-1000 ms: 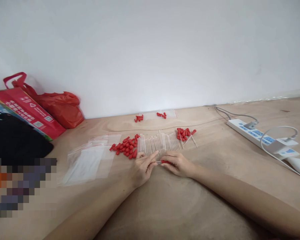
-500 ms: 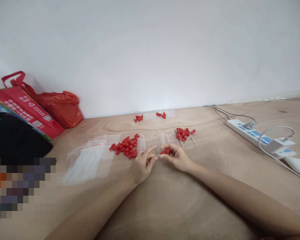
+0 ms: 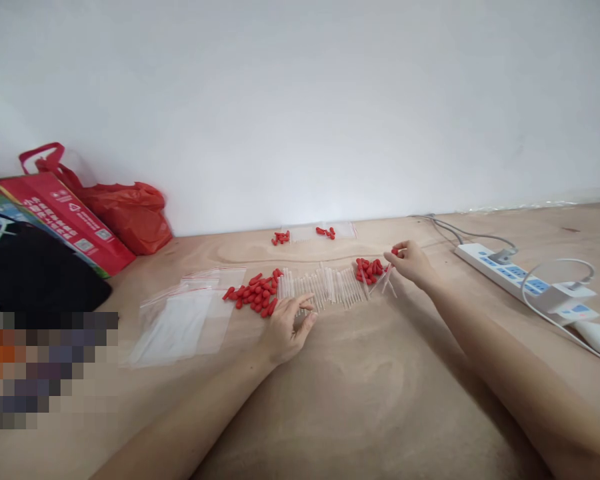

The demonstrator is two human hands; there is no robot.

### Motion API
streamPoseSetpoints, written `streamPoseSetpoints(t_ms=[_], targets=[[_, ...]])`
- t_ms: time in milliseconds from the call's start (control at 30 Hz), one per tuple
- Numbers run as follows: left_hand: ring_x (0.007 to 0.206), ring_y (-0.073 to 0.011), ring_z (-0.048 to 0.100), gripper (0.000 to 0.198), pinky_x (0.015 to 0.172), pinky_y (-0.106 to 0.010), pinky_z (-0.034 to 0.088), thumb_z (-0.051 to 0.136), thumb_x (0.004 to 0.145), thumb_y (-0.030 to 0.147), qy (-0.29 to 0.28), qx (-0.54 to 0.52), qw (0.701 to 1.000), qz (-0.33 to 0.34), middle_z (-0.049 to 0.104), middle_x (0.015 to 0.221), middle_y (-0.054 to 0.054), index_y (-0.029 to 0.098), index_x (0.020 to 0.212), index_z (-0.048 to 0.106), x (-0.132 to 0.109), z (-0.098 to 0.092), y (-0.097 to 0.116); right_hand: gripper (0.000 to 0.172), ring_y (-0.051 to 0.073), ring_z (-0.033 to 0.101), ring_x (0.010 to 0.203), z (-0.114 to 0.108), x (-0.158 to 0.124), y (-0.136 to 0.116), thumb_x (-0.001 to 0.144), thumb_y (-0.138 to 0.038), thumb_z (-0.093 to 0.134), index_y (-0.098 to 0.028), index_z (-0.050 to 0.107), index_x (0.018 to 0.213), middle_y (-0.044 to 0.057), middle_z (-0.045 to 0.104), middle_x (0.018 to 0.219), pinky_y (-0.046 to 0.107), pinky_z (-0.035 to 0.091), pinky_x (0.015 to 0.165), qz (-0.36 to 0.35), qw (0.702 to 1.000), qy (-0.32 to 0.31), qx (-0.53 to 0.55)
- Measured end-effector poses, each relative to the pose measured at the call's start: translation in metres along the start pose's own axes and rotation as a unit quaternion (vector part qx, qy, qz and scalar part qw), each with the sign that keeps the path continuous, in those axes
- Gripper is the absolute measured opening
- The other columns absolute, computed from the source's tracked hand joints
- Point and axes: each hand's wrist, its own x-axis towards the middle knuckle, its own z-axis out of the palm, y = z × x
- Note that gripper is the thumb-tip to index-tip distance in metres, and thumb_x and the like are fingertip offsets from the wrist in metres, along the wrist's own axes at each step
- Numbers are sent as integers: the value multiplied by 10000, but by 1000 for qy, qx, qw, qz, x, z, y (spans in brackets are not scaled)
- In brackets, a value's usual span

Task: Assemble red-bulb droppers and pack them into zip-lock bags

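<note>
My right hand [image 3: 412, 264] pinches a dropper by its red rubber bulb [image 3: 395, 253]; a thin clear tube slants down from it over the right-hand heap. That heap of red bulbs [image 3: 368, 270] has a few clear tubes angled against its right side. My left hand [image 3: 286, 329] rests with thumb and fingers apart, nothing visible between them. Just beyond it lies a row of clear glass dropper tubes [image 3: 321, 287], side by side on the wooden table. A larger pile of loose red rubber bulbs [image 3: 254, 293] sits at the row's left end, against my left fingers.
Clear zip bags [image 3: 180, 323] lie flat on the left. Near the wall, another clear bag [image 3: 346, 231] has small red bulbs [image 3: 281, 238] by it. A white power strip [image 3: 505, 270] with cables stands right; a red plastic bag [image 3: 130, 217] and black cloth item [image 3: 45, 267] are left.
My right hand has moved right and away from me, from beside my left hand to the right-hand heap, carrying the red-bulbed dropper. My left hand has let go of the tube and stayed put.
</note>
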Motion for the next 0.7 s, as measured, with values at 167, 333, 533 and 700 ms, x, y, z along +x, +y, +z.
streamPoseSetpoints(t_ms=[167,333,533,700], targets=[[855,-160,562,253,810,-322,392,483,809,222,-12,0,1000,5,631,848,-21,192,1059,470,0,0,0,230,154,539,597,-7,16,30,654,-345,584,-148,574,771,51,603,651,244,370,519,58,987,-32,-146],[844,-159,567,241,799,-319,395,479,811,227,-26,-1,1000,2,630,843,-18,205,1051,477,0,0,-1,265,139,542,541,0,17,38,720,-361,531,-170,609,885,34,620,641,229,370,494,38,987,-56,-143],[834,-159,573,218,790,-323,401,476,810,233,-30,-1,1000,5,630,836,-21,201,1026,488,0,0,0,360,164,596,649,5,23,50,734,-378,525,-151,602,1002,72,655,731,242,419,577,34,994,-61,-87],[828,-158,579,214,786,-323,403,475,807,238,-30,5,1000,4,634,836,-22,200,1017,492,0,0,0,306,154,596,634,8,22,51,727,-348,534,-157,631,946,71,661,757,232,419,546,43,995,-78,-41]])
